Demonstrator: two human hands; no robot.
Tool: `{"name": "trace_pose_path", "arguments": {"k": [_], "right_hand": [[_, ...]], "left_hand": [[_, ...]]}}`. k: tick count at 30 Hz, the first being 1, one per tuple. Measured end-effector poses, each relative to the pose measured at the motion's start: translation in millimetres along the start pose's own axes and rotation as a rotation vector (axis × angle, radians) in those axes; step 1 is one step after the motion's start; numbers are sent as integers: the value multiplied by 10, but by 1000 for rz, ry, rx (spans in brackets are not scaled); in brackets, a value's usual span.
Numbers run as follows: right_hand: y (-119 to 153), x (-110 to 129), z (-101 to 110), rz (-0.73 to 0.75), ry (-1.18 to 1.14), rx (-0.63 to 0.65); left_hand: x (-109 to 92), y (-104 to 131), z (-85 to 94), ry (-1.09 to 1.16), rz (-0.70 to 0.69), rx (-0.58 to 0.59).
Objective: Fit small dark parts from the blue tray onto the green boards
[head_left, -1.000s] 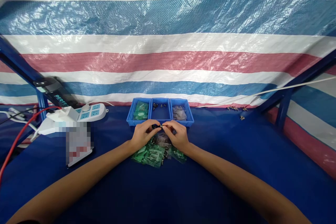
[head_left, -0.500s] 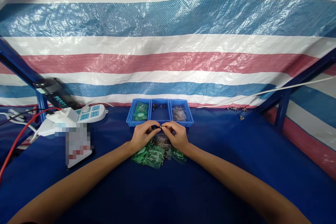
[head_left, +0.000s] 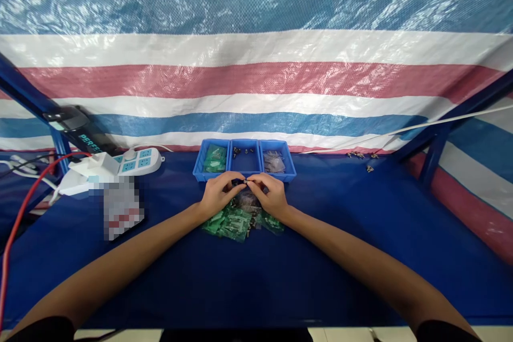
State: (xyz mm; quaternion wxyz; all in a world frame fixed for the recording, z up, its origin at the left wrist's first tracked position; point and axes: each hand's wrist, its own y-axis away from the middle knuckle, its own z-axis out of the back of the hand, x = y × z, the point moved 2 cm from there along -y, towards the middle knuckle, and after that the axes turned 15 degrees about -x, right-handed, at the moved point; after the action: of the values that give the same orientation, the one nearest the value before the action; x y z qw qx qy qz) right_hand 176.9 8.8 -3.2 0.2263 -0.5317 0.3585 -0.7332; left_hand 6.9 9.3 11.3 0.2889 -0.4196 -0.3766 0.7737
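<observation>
My left hand (head_left: 218, 192) and my right hand (head_left: 269, 193) meet fingertip to fingertip just in front of the blue bins. Between them they pinch a small dark part (head_left: 246, 181), too tiny to identify. Under and in front of my fingers lies a pile of green plastic packets (head_left: 234, 223), with clear packets (head_left: 248, 200) and loose small metal pieces (head_left: 253, 219) among them. The left bin (head_left: 197, 171) contains green packets, the middle bin (head_left: 244, 163) a few small metal pieces along its back, and the right bin (head_left: 290, 171) clear packets.
To the left are a white power strip (head_left: 140, 161), a white adapter (head_left: 102, 165), a red cable (head_left: 30, 200), a black bottle (head_left: 82, 131) and a blurred-out object (head_left: 122, 208). Loose metal pieces (head_left: 360, 155) lie at the back right. Striped sheeting (head_left: 256, 80) hangs behind the blue table (head_left: 340, 278).
The view has tilted downward, so the table's front edge now shows. My hands remain together around the small part, with only a slight finger shift.
</observation>
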Motion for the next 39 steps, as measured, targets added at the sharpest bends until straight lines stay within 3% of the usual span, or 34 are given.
{"name": "trace_pose_path", "arguments": {"k": [39], "right_hand": [[9,-16,-11,-28,-26,-7]], "left_hand": [[49,16,-33,59,-5,22]]}}
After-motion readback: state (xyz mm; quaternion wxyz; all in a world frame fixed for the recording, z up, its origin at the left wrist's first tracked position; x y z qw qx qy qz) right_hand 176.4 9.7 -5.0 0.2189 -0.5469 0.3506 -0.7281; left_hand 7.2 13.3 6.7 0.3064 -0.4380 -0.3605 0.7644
